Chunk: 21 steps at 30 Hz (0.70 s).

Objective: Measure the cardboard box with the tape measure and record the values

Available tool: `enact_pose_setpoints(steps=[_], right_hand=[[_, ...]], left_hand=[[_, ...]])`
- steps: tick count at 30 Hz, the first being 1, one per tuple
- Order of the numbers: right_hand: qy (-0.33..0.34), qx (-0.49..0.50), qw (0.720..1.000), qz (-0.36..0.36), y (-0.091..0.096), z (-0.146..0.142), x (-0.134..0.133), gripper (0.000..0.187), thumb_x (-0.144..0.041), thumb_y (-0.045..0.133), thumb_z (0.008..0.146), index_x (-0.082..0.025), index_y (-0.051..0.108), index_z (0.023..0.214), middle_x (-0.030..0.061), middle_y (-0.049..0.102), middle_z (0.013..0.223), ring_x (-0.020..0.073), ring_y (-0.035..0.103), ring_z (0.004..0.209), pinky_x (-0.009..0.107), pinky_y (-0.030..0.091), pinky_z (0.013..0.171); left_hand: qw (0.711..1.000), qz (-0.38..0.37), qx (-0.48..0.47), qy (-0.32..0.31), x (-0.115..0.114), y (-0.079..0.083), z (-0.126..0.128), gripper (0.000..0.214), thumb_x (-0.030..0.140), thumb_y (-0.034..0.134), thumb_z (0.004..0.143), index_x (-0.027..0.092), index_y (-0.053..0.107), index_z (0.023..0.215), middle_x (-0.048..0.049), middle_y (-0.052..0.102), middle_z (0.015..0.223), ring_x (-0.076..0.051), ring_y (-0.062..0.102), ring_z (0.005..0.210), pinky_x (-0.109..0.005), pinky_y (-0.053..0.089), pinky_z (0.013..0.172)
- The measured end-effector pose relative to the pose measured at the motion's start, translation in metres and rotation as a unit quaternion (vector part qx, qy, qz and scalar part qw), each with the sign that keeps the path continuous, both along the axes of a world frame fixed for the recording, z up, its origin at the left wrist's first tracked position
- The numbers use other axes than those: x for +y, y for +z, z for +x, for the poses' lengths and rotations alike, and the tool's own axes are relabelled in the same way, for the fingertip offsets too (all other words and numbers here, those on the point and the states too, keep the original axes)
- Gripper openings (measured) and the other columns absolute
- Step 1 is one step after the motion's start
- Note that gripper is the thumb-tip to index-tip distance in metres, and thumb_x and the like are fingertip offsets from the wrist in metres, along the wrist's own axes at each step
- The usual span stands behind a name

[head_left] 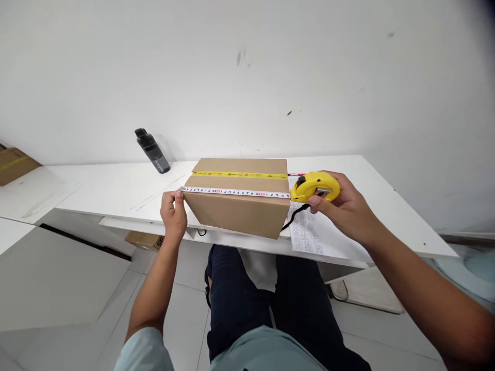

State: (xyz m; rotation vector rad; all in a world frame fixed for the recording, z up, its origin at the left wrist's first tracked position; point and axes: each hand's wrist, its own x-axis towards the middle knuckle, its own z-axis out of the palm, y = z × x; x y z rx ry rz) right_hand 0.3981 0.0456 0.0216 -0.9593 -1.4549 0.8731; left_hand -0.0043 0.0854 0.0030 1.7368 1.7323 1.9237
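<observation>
A brown cardboard box [235, 211], sealed with yellow tape along its top, sits at the front edge of the white table [116, 193]. A white measuring tape blade [235, 192] lies stretched along the box's near top edge. My left hand [173, 212] pinches the blade's free end at the box's left corner. My right hand [342, 206] grips the yellow tape measure case [314, 186] just past the box's right corner. A black wrist strap hangs from the case.
A dark water bottle [152, 150] leans against the white wall at the back left. A printed paper sheet [309, 234] lies under my right hand. Another cardboard box [13, 164] sits far left, and a small one [145, 240] under the table. My legs are below the table edge.
</observation>
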Motion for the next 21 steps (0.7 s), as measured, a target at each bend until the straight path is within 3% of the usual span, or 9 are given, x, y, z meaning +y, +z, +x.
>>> enact_pose_setpoints(steps=[2,6,11,15,21], right_hand=[[-0.004,0.002,1.0,0.002,-0.001,0.0,0.0,0.05,-0.048,0.084,0.083,-0.03,0.061,0.123,0.0015,0.068,0.112,0.0134,0.062,0.075,0.027,0.059,0.061],[-0.002,-0.008,1.0,-0.006,-0.001,0.003,0.001,0.048,-0.047,0.084,0.083,-0.031,0.062,0.123,-0.0007,0.07,0.107,0.0133,0.062,0.072,0.03,0.06,0.065],[-0.001,0.004,1.0,-0.019,0.001,0.005,0.001,0.048,-0.046,0.086,0.079,-0.034,0.065,0.12,-0.0015,0.071,0.105,0.0147,0.064,0.073,0.03,0.061,0.062],[0.0,0.035,0.999,-0.024,-0.001,0.004,0.005,0.046,-0.045,0.087,0.077,-0.034,0.068,0.117,-0.0008,0.073,0.103,0.0165,0.065,0.078,0.028,0.06,0.058],[0.005,0.058,0.998,-0.027,0.002,0.007,0.009,0.048,-0.044,0.089,0.075,-0.033,0.071,0.118,0.0005,0.073,0.101,0.016,0.063,0.072,0.029,0.058,0.056]], left_hand=[[1.0,0.008,-0.005,-0.012,0.001,-0.001,0.001,0.039,0.059,0.058,0.097,0.022,0.072,0.096,-0.0046,0.071,0.1,-0.019,0.066,0.101,-0.033,0.051,0.094],[0.992,-0.032,-0.046,-0.113,0.005,0.005,-0.008,0.046,0.061,0.073,0.086,0.023,0.072,0.111,-0.0069,0.072,0.115,-0.018,0.066,0.096,-0.033,0.054,0.092],[0.977,-0.036,-0.094,-0.187,0.009,0.012,-0.018,0.044,0.055,0.086,0.074,0.023,0.074,0.103,-0.0052,0.071,0.103,-0.017,0.064,0.09,-0.032,0.055,0.085],[0.977,-0.01,-0.085,-0.195,0.01,0.017,-0.018,0.039,0.054,0.089,0.07,0.024,0.075,0.09,-0.0049,0.07,0.1,-0.021,0.066,0.099,-0.035,0.055,0.089],[0.975,0.028,-0.09,-0.201,-0.003,0.033,-0.021,0.038,0.053,0.093,0.065,0.025,0.075,0.082,-0.0031,0.07,0.089,-0.019,0.067,0.089,-0.034,0.055,0.08]])
